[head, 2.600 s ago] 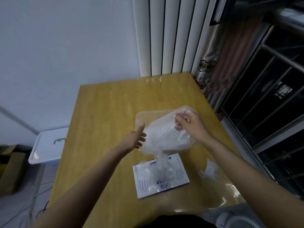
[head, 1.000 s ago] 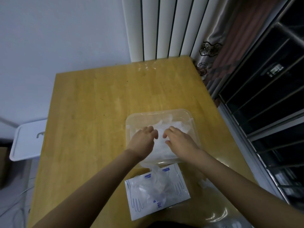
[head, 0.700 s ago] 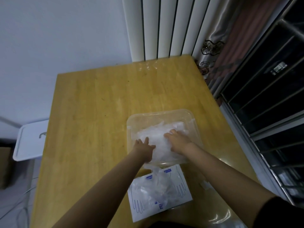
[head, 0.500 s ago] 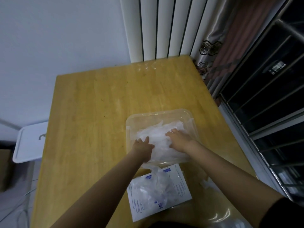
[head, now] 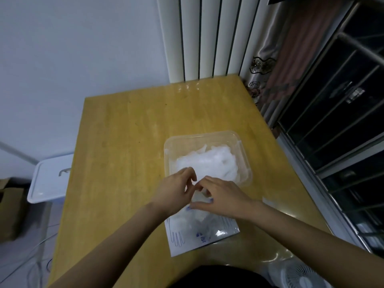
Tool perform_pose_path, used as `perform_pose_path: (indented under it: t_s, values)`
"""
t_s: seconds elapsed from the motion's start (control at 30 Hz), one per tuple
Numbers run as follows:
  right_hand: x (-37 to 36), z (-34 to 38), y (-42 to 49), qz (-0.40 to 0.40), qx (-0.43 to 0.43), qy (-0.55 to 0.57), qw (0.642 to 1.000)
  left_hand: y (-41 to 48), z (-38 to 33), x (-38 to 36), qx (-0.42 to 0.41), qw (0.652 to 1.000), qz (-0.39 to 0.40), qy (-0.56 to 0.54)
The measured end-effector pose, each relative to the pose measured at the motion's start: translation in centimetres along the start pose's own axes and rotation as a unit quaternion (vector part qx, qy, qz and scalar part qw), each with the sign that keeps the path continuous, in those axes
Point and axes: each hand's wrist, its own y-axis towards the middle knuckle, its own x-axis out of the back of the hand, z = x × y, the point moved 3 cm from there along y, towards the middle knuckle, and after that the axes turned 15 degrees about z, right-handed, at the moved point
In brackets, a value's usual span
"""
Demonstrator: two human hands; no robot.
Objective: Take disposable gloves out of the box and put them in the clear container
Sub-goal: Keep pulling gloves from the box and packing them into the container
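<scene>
A clear plastic container (head: 201,135) stands on the wooden table (head: 128,142) with a heap of thin white disposable gloves (head: 207,163) inside. Just in front of it lies the flat white glove packet (head: 187,240) with blue hand outlines, and more gloves bulge out of its top. My left hand (head: 176,190) and my right hand (head: 224,196) meet over the gap between container and packet. My right hand's thumb and curled fingers pinch the gloves coming out of the packet. My left hand's fingers are curled beside them; whether they hold anything is hidden.
A white lidded bin (head: 49,179) sits on the floor left of the table, with a cardboard box (head: 10,213) beyond it. A white radiator (head: 203,38) and a curtain (head: 291,48) stand behind. A small fan (head: 299,275) is at the near right corner.
Both hands were pressing the gloves down inside the container. They have since pulled back toward me and now meet over the top of the packet.
</scene>
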Motion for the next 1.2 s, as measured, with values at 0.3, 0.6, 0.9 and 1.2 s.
perform_pose_path:
  t_s: [0.3,0.6,0.9,1.2]
  values:
    - [-1.7,0.1,-0.7,-0.065,0.005,0.025,0.998,-3.5,0.3,-4.3,0.027,0.995,0.092,-0.024]
    - [-0.7,0.4,-1.7,-0.116,-0.004,0.126,0.985,-3.7,1.8,-7.7,0.072,0.981,0.142,0.107]
    - [3.5,0.6,-2.6,-0.235,-0.017,0.221,0.946,-4.1,1.7,-6.5,0.065,0.99,0.121,0.025]
    - [5.6,2.4,-2.9,-0.153,0.06,0.257,0.952,-3.4,0.7,1.1,0.05,0.952,-0.099,-0.284]
